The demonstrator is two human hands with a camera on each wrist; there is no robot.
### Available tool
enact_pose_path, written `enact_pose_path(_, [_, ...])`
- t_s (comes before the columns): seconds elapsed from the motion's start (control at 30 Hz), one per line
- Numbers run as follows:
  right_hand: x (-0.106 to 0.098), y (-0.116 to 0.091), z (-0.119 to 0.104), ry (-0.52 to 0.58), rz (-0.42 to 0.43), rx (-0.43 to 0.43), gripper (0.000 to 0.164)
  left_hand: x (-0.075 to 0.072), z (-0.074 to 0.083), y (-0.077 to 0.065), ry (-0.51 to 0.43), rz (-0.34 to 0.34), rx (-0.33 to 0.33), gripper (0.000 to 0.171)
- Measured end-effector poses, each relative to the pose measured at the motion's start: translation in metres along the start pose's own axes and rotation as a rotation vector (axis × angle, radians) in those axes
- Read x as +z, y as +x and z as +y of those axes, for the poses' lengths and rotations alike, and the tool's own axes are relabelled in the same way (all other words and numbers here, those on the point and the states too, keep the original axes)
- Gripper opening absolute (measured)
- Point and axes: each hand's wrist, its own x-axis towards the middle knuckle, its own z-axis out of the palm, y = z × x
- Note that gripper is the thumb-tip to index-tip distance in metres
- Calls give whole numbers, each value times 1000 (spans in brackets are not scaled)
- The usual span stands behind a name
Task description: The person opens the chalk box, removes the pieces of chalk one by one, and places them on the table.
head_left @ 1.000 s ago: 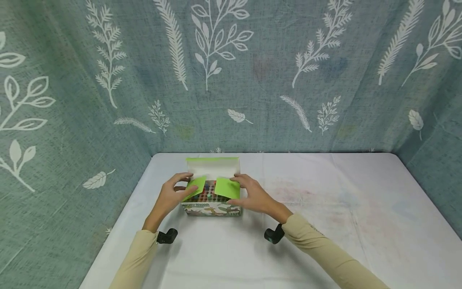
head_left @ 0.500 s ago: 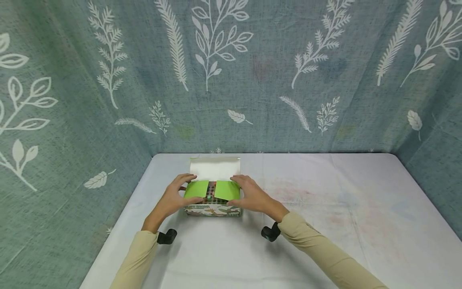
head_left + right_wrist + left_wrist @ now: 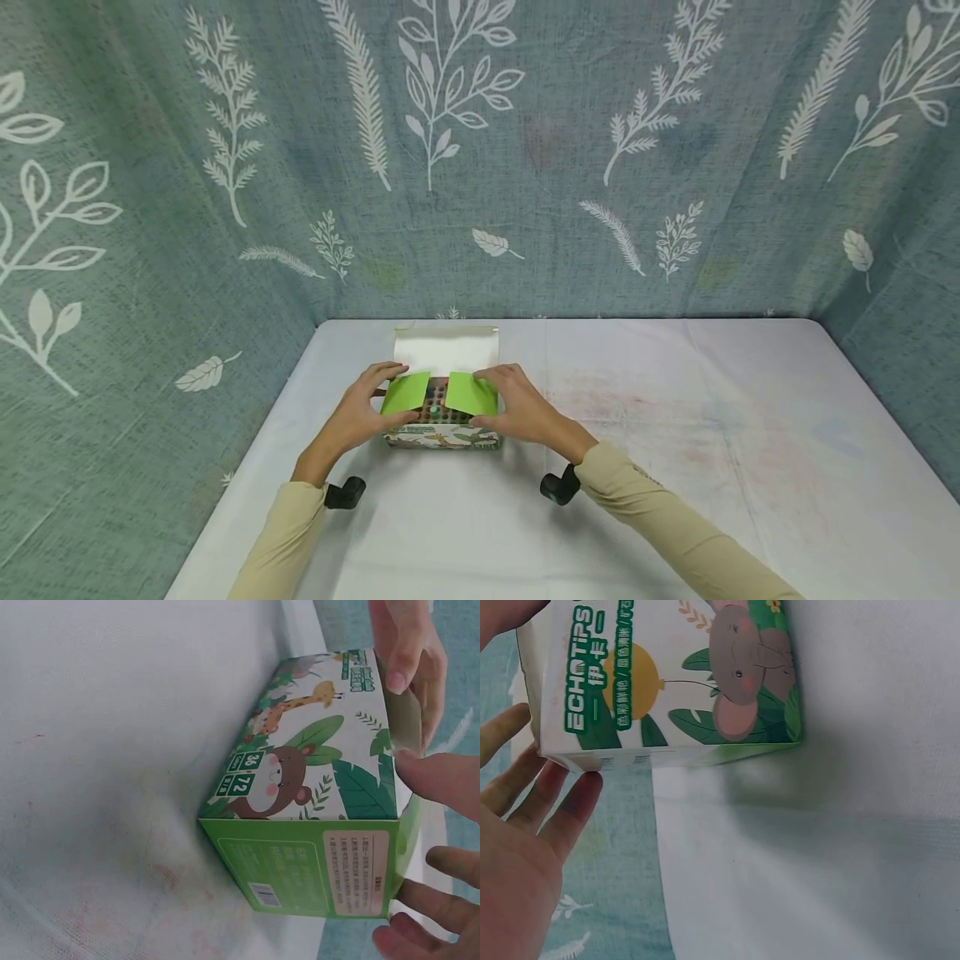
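A printed cardboard box with cartoon animals stands on the table, its white-lined lid raised at the back. Two green flaps, the left flap and the right flap, slope over its opening. Between them show rows of small round ends, some coloured, most dark; their kind is unclear. My left hand holds the box's left end, thumb at the front rim, fingers toward the back. My right hand spans the right end likewise, its thumb on the front rim in the right wrist view.
A white cloth with faint coloured stains covers the table. Behind it hangs a grey-green curtain with white leaf prints, which also runs along both sides. Black wrist cameras jut inward from both wrists.
The left flap has come down from a steeper tilt, with my left hand shifting slightly inward, then lifted a little again. The right hand and its flap have barely moved.
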Motion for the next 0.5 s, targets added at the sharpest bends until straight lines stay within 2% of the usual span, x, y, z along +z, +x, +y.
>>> enact_pose_path(0.1, [-2, 0, 0, 13, 8, 1, 70, -1, 0, 0, -17, 17, 37, 68])
enact_pose_path(0.13, [-3, -1, 1, 15, 10, 1, 71, -3, 5, -1, -29, 23, 42, 66])
enact_pose_path(0.23, [-4, -1, 2, 37, 18, -6, 76, -6, 9, -1, -70, 44, 55, 63])
enact_pose_path(0.33, [-5, -1, 4, 68, 34, -31, 80, -15, 24, -5, -123, 70, 62, 59])
enact_pose_path(0.37, [-6, -1, 4, 86, 41, -42, 80, -17, 25, -5, -132, 81, 75, 58])
enact_pose_path(0.5, [-8, -2, 3, 147, 62, -87, 84, -28, 43, -11, -168, 138, 131, 58])
